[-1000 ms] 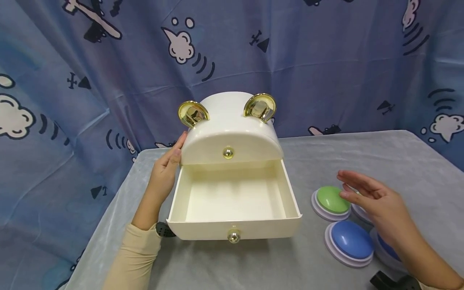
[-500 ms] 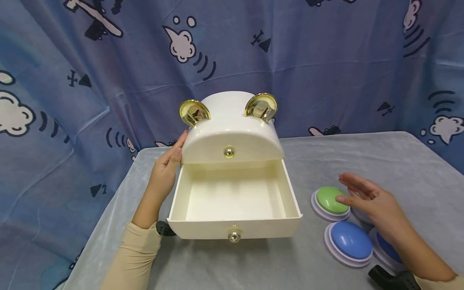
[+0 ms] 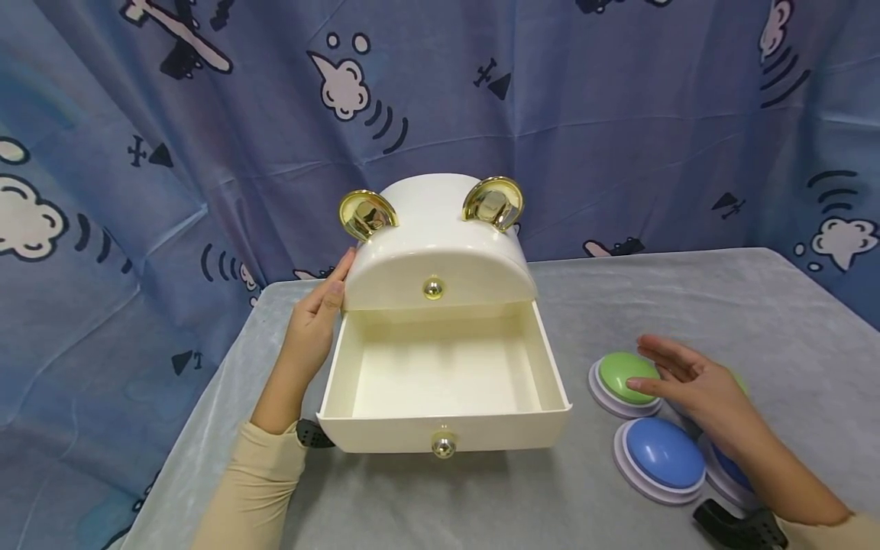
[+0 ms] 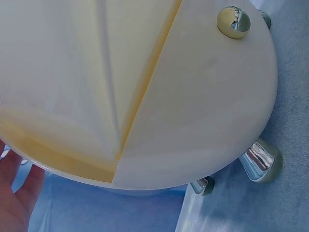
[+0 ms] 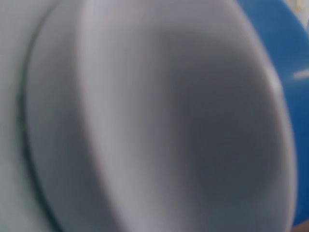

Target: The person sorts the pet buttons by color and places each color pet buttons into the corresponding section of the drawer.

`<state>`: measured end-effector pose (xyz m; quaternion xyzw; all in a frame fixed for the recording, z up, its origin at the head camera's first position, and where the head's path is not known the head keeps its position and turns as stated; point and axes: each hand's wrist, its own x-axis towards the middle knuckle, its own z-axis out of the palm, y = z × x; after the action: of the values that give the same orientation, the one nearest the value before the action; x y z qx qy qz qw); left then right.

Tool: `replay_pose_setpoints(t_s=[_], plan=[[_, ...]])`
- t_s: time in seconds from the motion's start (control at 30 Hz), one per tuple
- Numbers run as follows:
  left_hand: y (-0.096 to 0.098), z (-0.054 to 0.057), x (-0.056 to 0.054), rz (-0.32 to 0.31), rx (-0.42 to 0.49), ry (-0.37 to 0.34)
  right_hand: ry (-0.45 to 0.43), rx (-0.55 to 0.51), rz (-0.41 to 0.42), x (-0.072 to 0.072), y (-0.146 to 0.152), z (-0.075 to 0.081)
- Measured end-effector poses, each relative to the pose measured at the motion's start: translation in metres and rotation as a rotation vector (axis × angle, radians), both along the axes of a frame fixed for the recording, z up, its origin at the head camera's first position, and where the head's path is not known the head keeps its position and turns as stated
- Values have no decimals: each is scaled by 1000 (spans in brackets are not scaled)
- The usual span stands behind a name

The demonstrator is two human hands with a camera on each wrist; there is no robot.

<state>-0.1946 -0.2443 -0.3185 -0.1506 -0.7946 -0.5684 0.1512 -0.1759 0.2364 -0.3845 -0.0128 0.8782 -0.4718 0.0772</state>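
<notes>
In the head view a white drawer box (image 3: 440, 260) with gold round ears stands at mid-table. Its lower drawer (image 3: 443, 435) is pulled out, and the inside is bare. My left hand (image 3: 309, 336) rests against the box's left side with fingers fairly straight; the left wrist view shows its fingers (image 4: 35, 186) at the rim. On the right, my right hand (image 3: 704, 393) is over a green push button (image 3: 619, 370), the thumb tip overlapping it; I cannot tell whether they touch. A blue push button (image 3: 664, 454) sits in front of the green one.
A second blue button (image 3: 730, 467) is partly behind my right forearm, and a sliver of another green button (image 3: 740, 382) shows past the hand. A grey cloth (image 3: 536, 504) covers the table. A patterned blue curtain (image 3: 440, 92) hangs behind it.
My right hand has shifted slightly left, its thumb now further over the green button. The left hand, box and drawer have stayed in place.
</notes>
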Motion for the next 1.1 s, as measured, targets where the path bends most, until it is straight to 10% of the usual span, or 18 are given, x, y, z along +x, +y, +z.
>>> replay_pose_setpoints(t_s=[1.1], plan=[[0,0,1,14,-33,4,31,157,121,3,-7,-4]])
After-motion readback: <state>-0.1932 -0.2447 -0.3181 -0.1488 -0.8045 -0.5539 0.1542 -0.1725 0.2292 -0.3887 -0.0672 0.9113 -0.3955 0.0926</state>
